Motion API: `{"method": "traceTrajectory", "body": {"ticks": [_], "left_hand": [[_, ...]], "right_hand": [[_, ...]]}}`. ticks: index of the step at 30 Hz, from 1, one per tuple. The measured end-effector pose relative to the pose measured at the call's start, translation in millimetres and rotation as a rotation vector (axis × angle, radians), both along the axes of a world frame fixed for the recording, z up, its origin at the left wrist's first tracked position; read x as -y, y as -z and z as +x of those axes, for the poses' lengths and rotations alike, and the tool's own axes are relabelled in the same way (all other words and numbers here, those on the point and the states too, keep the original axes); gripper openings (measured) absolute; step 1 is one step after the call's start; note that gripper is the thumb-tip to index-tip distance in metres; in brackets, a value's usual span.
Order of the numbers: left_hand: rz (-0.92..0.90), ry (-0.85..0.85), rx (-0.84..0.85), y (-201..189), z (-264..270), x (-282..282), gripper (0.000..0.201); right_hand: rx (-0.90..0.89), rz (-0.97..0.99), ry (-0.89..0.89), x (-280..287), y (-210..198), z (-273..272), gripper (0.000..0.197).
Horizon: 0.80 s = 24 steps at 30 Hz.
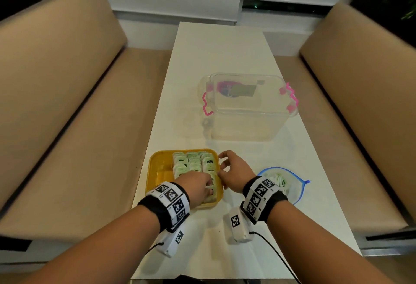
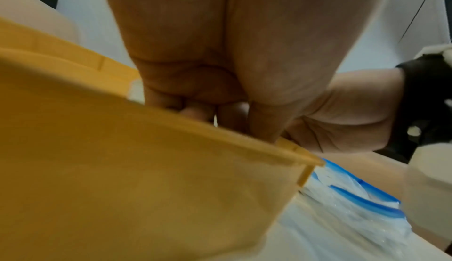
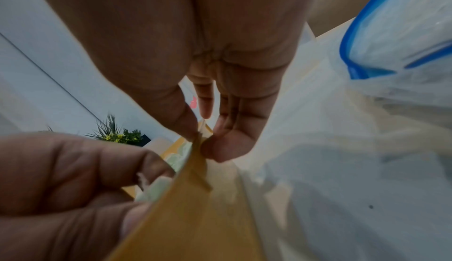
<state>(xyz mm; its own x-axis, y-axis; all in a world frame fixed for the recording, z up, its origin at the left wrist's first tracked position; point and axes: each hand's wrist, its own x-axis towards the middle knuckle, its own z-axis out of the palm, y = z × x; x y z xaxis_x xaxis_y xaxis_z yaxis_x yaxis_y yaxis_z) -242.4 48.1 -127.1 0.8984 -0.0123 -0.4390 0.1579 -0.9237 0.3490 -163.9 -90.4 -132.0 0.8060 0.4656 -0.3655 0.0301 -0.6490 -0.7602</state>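
Observation:
A yellow tray [image 1: 157, 166] at the table's near edge holds rows of pale green packets [image 1: 193, 162]. My left hand [image 1: 210, 190] reaches down into the tray's near right corner, and its curled fingers grip one packet [image 3: 156, 187]. In the left wrist view the tray wall [image 2: 122, 149] hides the fingertips of the left hand [image 2: 220, 114]. My right hand [image 1: 221, 171] is at the tray's right rim. In the right wrist view its thumb and a finger [image 3: 201, 141] pinch that rim [image 3: 195, 207].
An open clear plastic bag with a blue zip rim [image 1: 290, 184] lies right of the tray with a few packets inside. A lidless clear box with pink latches [image 1: 247, 108] stands mid-table. Beige benches [image 1: 67, 81] flank the long white table [image 1: 220, 58].

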Motion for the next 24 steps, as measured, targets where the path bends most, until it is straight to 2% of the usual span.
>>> {"method": "traceTrajectory", "body": {"ticks": [8, 12, 16, 20, 24], "left_hand": [[0.034, 0.005, -0.046, 1.1, 7.9, 9.8, 0.028], [-0.006, -0.122, 0.037, -9.4, 14.6, 6.0, 0.021], [-0.045, -0.200, 0.204, -31.3, 30.9, 11.6, 0.013], [-0.176, -0.224, 0.264, -45.2, 48.9, 46.8, 0.011], [-0.217, -0.105, 0.237, -39.0, 64.3, 100.4, 0.010]], "right_hand": [[-0.021, 0.023, 0.006, 3.3, 2.5, 1.8, 0.038], [-0.011, 0.087, 0.064, 19.2, -3.3, 5.4, 0.030], [0.044, 0.112, 0.119, 55.3, -10.7, 19.3, 0.022], [0.136, 0.017, 0.085, 103.8, -16.0, 35.7, 0.017], [0.238, -0.160, 0.047, 152.5, -14.3, 50.4, 0.012]]}}
